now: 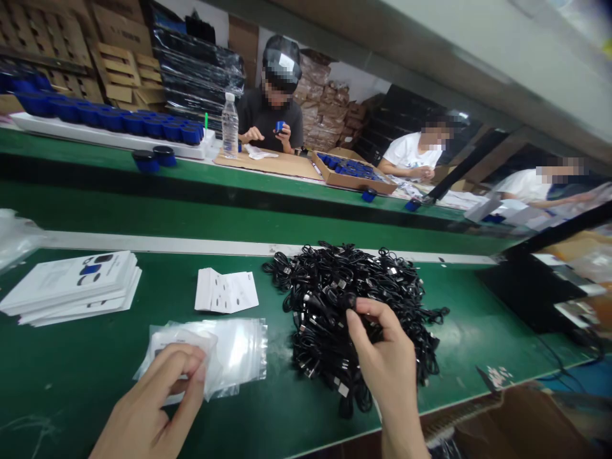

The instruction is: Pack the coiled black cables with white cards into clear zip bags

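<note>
My left hand (157, 395) is closed in a pinch on the edge of a clear plastic bag (210, 357), just above a stack of more clear bags (248, 347). Something white shows through the plastic beside my fingers. Between the thumb and forefinger of my right hand (385, 347) is a bundled black cable (348, 299), largely lost against the dark heap behind it. That heap of coiled black USB cables (329, 344) lies under and around my right hand. Folded white leaflets (227, 291) sit just beyond the bags.
Larger printed sheets (71, 287) are stacked at left on the green table (95, 357). Across a raised ledge, a tray of blue items (119, 121), a water bottle (230, 127) and a carton (354, 182) stand before several co-workers. A dark post (463, 166) rises at right.
</note>
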The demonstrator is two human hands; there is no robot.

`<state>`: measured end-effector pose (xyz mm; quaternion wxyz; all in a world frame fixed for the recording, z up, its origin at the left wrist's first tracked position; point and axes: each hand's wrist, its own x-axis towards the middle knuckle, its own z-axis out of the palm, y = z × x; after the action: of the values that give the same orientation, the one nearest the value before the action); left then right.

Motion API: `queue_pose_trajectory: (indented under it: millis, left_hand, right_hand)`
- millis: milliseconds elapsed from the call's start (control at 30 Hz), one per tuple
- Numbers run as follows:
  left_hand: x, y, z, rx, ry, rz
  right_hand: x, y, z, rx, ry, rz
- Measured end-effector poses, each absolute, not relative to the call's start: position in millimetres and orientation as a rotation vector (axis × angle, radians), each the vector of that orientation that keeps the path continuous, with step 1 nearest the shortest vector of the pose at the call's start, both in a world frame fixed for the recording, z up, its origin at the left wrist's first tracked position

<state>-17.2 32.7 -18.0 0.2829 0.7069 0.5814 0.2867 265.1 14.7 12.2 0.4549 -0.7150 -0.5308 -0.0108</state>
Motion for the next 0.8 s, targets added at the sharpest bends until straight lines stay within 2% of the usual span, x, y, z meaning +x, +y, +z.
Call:
queue_pose_trajectory:
  millis: [200, 367, 467, 633, 733, 800]
  left_hand:
    - [-12.9, 31.7, -12.4, 1.893, 1.563, 0.777]
    - [-16.2, 34.6, -7.3, 2.026, 1.547, 0.784]
    - [-17.7, 33.2, -7.3, 2.059, 1.553, 0.81]
    - [-18.3, 27.6, -17.1, 2.16, 1.616, 0.832]
    - [-17.4, 25.5, -21.7, 2.319, 1.574, 0.828]
    - [-17.0, 25.1, -21.2, 2.407, 1.55, 0.859]
  right_hand:
    - [240.7, 22.1, 21.7, -1.489, -1.012, 0.561]
    - [194.4, 12.3, 26.6, -1.334, -1.296, 1.184]
    - [165.8, 9.8, 22.7, -1.318, -1.546, 1.168]
    - [140.3, 11.4, 1.8, -1.41, -1.861, 0.813]
    - [132.8, 10.1, -9.1, -1.445, -1.751, 0.679]
    - [131.7, 9.5, -9.4, -1.433, -1.592, 0.82]
